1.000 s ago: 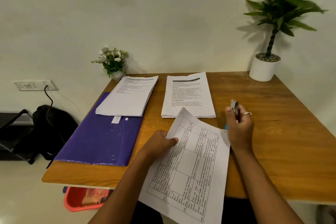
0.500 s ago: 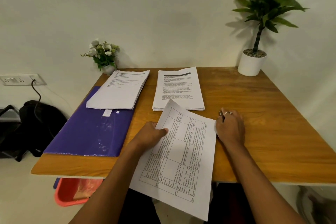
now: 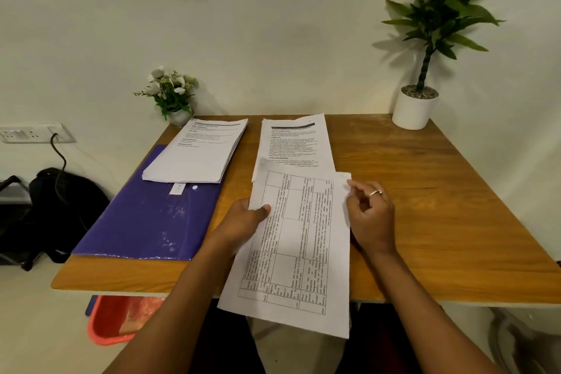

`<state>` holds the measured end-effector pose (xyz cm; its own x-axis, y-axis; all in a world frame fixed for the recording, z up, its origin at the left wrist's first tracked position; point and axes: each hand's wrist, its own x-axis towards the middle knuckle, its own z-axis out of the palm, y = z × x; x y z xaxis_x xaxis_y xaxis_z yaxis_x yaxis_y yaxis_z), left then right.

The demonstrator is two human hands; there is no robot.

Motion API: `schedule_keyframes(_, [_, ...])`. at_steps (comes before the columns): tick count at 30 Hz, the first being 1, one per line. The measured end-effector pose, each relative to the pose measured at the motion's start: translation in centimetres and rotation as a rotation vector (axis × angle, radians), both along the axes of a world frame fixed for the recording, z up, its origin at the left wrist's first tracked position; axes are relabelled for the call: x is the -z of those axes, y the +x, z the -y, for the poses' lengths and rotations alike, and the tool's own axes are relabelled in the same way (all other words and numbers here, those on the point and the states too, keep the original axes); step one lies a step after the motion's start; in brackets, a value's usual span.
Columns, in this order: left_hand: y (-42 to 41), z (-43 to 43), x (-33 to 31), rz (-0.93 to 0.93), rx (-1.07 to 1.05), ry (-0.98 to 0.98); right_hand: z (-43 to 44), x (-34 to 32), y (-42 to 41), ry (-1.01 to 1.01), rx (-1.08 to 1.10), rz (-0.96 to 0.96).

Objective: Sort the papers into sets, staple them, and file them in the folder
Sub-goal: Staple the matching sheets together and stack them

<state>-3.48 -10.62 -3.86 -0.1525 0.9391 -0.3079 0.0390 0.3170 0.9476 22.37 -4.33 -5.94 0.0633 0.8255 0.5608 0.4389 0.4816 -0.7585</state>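
Matt white paper sheet (image 3: 299, 240), glossy purple plastic folder (image 3: 148, 222), smooth grained wood table (image 3: 440, 222), metal ring (image 3: 375, 192).

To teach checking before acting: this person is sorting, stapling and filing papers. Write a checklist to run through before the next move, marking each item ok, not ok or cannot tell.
1. Left hand grips the table-printed sheets by their left edge: ok.
2. Right hand is at the sheets' top right corner: ok. Whether it pinches them: cannot tell.
3. That corner is stapled: cannot tell, too small to see.
4. Purple folder is free to open: not ok, a paper stack lies on its far end.
5. Second stack lies flat on the table: ok.
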Motion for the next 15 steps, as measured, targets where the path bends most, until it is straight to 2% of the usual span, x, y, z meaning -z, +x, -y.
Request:
schedule_keyframes(3, [-0.2,-0.1,-0.4,0.080,-0.135,0.054,1.4,-1.1,-0.4,-0.338,-0.142,-0.353])
schedule_keyframes(5, [-0.6,-0.4,-0.6,0.112,-0.177,0.101,1.7,-1.6,-0.4,-0.550,-0.263,-0.475])
schedule_keyframes(8, [-1.1,-1.1,-1.3,0.131,-0.239,0.067,2.0,-2.6,-0.3,-0.800,-0.517,-0.497])
schedule_keyframes(10, [-1.2,-1.8,-1.7,0.168,-0.253,0.010,2.0,-3.3,-0.5,-0.885,-0.604,-0.477])
schedule_keyframes(13, [-1.2,-3.2,-2.5,0.186,-0.234,-0.031,1.0,-3.9,-1.3,-0.876,-0.493,-0.385])
schedule_keyframes(15, [-1.3,-4.2,-3.2,0.212,-0.228,-0.041,-0.3,-4.2,-1.7,-0.837,-0.434,-0.395])
